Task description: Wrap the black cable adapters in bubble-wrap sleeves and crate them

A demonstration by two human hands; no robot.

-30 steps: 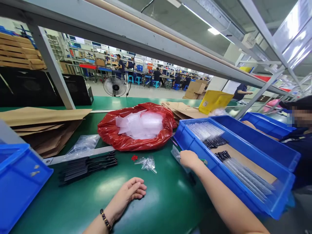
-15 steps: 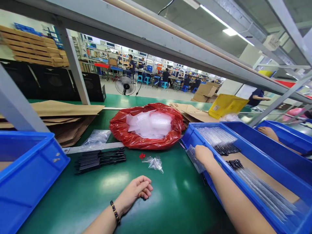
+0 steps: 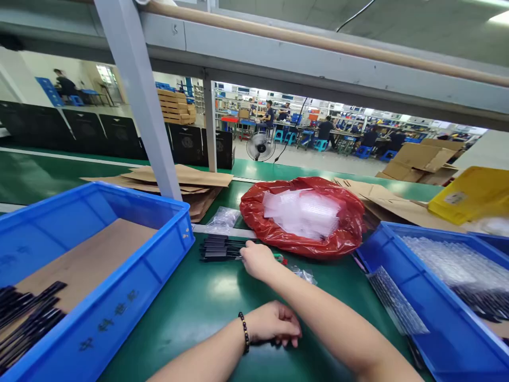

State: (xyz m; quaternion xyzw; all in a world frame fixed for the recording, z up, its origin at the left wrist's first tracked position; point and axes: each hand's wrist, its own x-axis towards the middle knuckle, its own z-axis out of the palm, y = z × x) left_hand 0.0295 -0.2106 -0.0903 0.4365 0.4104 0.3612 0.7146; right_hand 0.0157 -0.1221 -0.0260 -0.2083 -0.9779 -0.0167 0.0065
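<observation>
My right hand (image 3: 260, 261) reaches across to a row of black pieces (image 3: 218, 248) with flat heads and thin stems. Its fingers are closed at the stem ends and seem to pinch one; the fingertips are partly hidden. Below it my left hand (image 3: 276, 322), with a dark bead bracelet, rests on the green table (image 3: 191, 318). Its fingers are loosely curled, and I see nothing in them. Just beyond my right wrist lie small red parts (image 3: 283, 261) and a small clear plastic bag (image 3: 304, 275), both partly covered by the arm.
A red bag (image 3: 258, 204) of bubble-wrap sleeves (image 3: 304, 212) stands behind. The left blue bin (image 3: 131, 297) holds black pieces (image 3: 32, 318); the right one (image 3: 429, 307) holds wrapped pieces (image 3: 449, 265). A bubble sleeve (image 3: 397, 300) leans there. A grey post (image 3: 147, 106) rises at left.
My right hand has moved left from the bubble sleeve beside the right bin to the black pieces. The view has turned left, bringing more of the left bin into sight.
</observation>
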